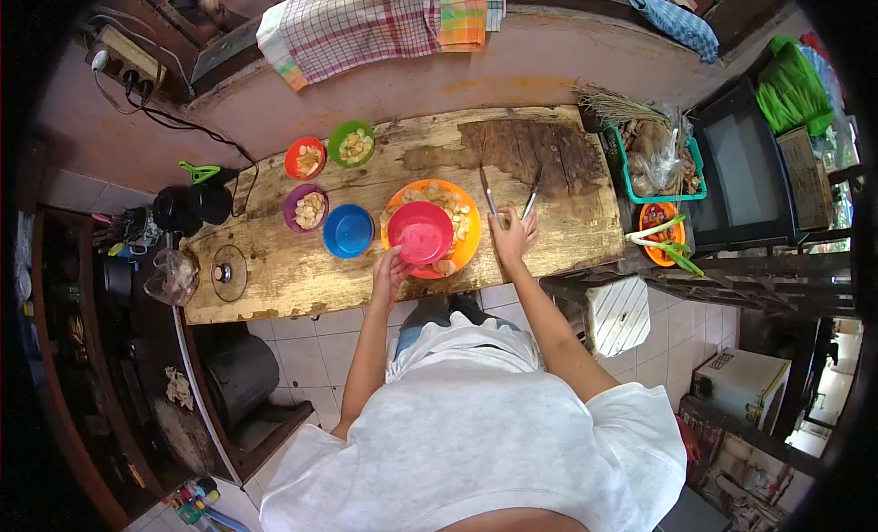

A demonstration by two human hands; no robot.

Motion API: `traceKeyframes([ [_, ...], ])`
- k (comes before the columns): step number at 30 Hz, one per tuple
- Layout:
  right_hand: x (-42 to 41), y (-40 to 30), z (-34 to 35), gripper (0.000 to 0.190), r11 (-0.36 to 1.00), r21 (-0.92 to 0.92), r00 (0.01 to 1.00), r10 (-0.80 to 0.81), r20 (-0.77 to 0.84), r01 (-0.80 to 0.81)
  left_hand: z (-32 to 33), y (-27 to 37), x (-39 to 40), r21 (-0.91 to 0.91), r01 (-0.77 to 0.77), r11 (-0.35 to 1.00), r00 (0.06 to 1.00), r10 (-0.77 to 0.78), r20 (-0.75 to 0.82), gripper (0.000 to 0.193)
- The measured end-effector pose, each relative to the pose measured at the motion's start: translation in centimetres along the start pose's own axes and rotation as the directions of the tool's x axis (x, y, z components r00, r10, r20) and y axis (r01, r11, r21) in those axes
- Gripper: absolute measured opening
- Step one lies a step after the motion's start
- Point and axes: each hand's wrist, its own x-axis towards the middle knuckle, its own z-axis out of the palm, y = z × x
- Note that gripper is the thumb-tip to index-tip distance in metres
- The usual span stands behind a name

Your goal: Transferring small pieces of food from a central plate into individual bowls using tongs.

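My left hand (391, 274) grips the lower left rim of a pink plastic bowl (420, 231). The bowl looks empty and is over an orange plate (469, 252), hiding its middle. Pale sliced pieces of food (433, 192) show around the bowl on that plate. To the right, my right hand (513, 241) is closed around what look like metal tongs (490, 197). Their two arms spread apart and point away from me, over the wooden table. An empty-looking blue bowl (348, 231) stands left of the plate.
Purple (291, 208), red (292, 150) and green (333, 145) bowls of pale slices stand at the left on the wooden table (439, 148). A glass lid (229, 290) lies near its left end. Right of it are a turquoise basket (664, 197) and an orange bowl (650, 256) with spring onions (660, 233).
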Motion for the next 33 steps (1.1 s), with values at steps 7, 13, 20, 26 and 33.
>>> traceKeyframes([
  [7,0.6,2.8,-2.1,0.048,0.972,0.213,0.981,-0.064,-0.182,0.103,-0.7,1.4,0.3,-0.028,-0.036,0.999,0.999,0.036,-0.01,0.035],
  [13,0.7,2.7,-5.6,0.06,0.941,0.324,0.986,-0.05,-0.162,0.101,-2.9,2.6,0.7,-0.04,-0.078,0.996,0.997,0.077,-0.032,0.038],
  [20,0.7,-3.2,-12.3,0.074,0.764,0.563,0.848,-0.04,0.528,-0.314,-4.7,4.5,-0.1,-0.131,-0.125,0.984,0.99,0.114,-0.087,0.032],
  [26,0.6,-3.8,-15.5,0.053,0.774,0.266,0.353,-0.059,0.934,-0.574,-6.1,4.6,0.3,-0.135,-0.14,0.981,0.987,0.128,-0.093,0.034],
  [33,-1.1,-5.3,-17.1,0.055,0.825,0.082,0.208,0.044,0.977,-0.559,-6.1,4.7,-0.1,-0.149,-0.136,0.979,0.988,0.124,-0.089,0.034],
])
